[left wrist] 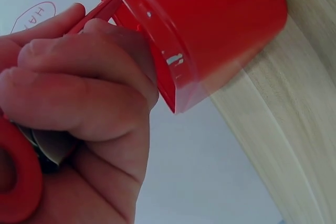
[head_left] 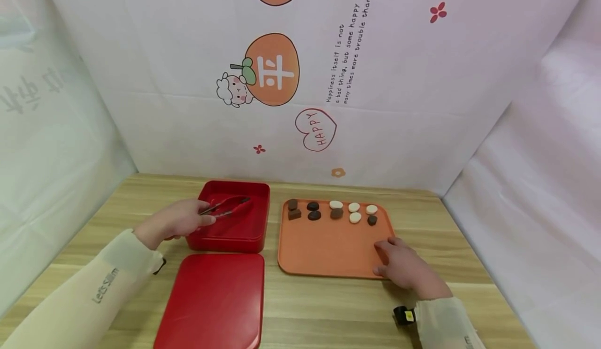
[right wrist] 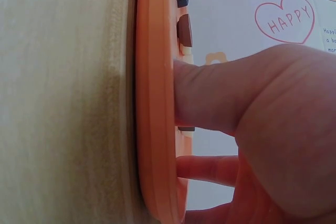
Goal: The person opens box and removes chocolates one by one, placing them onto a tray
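My left hand (head_left: 180,221) grips a pair of tongs (head_left: 225,206) whose tips reach into the open red box (head_left: 255,234); in the left wrist view my curled fingers (left wrist: 79,82) sit against the red box (left wrist: 210,30) rim. My right hand (head_left: 399,263) rests on the near right corner of the orange tray (head_left: 324,250), fingers laid on its edge. In the right wrist view a fingertip (right wrist: 210,95) presses on the orange tray (right wrist: 155,103) rim. Several brown, dark and white chocolates (head_left: 335,211) lie in two rows at the tray's far end.
The red lid (head_left: 213,302) lies flat on the wooden table (head_left: 328,312) in front of the box. A white printed backdrop (head_left: 300,77) closes off the back and both sides. A small black device (head_left: 404,315) is strapped at my right wrist.
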Available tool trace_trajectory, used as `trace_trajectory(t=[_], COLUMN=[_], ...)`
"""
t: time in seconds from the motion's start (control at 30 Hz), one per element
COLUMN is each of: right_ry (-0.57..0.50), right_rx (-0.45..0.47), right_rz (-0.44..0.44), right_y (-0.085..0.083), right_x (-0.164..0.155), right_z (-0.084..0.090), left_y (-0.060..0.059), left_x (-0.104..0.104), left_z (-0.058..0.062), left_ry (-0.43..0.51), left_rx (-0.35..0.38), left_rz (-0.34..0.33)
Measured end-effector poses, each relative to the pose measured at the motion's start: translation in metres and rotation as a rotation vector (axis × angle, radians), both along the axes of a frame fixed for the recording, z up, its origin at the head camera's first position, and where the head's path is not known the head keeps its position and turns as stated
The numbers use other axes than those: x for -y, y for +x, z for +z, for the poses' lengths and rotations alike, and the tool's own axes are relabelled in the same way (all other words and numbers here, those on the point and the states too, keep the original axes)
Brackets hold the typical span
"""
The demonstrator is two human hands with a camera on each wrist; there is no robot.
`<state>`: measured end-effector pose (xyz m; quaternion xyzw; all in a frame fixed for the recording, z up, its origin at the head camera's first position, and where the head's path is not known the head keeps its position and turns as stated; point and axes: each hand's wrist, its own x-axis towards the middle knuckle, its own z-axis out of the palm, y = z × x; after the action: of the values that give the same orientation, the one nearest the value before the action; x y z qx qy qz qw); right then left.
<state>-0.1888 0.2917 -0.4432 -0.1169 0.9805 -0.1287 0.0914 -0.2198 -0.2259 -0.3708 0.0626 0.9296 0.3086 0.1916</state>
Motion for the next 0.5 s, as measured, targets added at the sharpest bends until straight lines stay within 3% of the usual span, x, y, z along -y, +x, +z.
trace_trajectory(t=[0.5], right_ry=[-0.006], right_rx=[0.004], right_rz=[-0.004], right_y=[0.001], right_x=[0.0], right_z=[0.001], left_y=[0.014], left_x=[0.005], left_z=[0.018], left_ry=[0.031], left_rx=[-0.032], left_rz=[-0.007])
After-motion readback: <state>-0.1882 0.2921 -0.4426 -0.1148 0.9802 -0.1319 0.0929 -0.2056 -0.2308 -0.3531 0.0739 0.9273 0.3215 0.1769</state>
